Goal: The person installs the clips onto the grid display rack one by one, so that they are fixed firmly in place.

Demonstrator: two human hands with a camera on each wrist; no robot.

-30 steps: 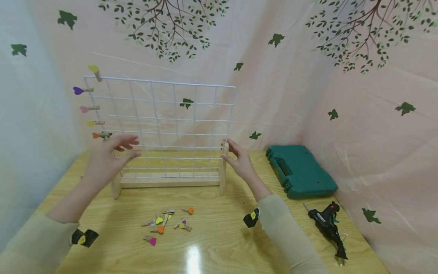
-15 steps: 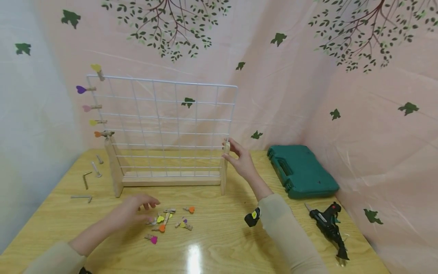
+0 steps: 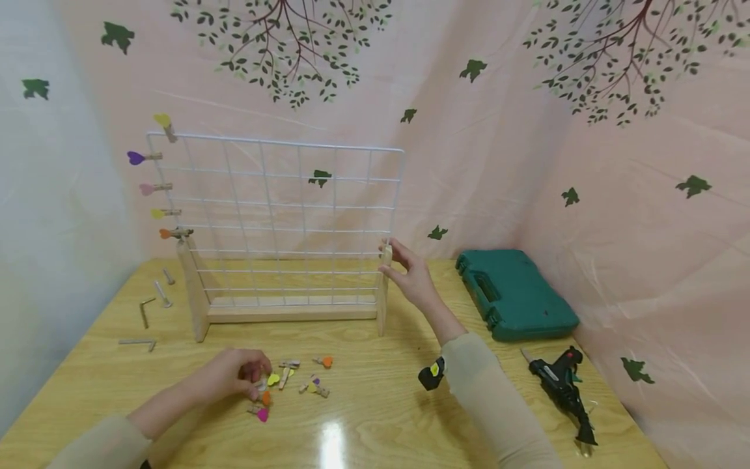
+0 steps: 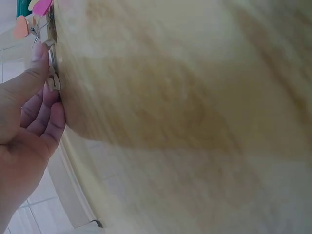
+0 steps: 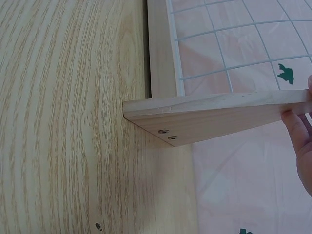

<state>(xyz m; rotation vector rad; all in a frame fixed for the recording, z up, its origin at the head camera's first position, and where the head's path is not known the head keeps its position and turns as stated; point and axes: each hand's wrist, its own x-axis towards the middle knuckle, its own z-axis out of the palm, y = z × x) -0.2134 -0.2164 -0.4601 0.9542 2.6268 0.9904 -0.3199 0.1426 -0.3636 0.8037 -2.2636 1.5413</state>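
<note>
A white wire grid rack (image 3: 263, 172) stands on wooden uprights, with several heart clothespins, such as the purple one (image 3: 136, 158), clipped along its left side. My right hand (image 3: 412, 273) grips the top of its right upright (image 5: 219, 117), thumb in front and fingers behind. On the table in front of the rack, my left hand (image 3: 225, 378) reaches into the loose clothespins, fingers curled. A small wooden clothespin (image 4: 54, 82) shows between its thumb and fingers in the left wrist view. Beside it lie a pink-heart clothespin (image 3: 262, 414) and an orange-heart clothespin (image 3: 326, 361).
A green tool case (image 3: 518, 293) lies at the right, with a black glue gun (image 3: 562, 384) in front of it. Left of the rack are hex keys (image 3: 137, 342) and bolts (image 3: 163, 294). Printed cloth (image 3: 445, 163) hangs behind the table.
My left hand has come down from the rack's left side to the loose clothespins, and its fingers have closed in among them. The right hand keeps its grip on the upright.
</note>
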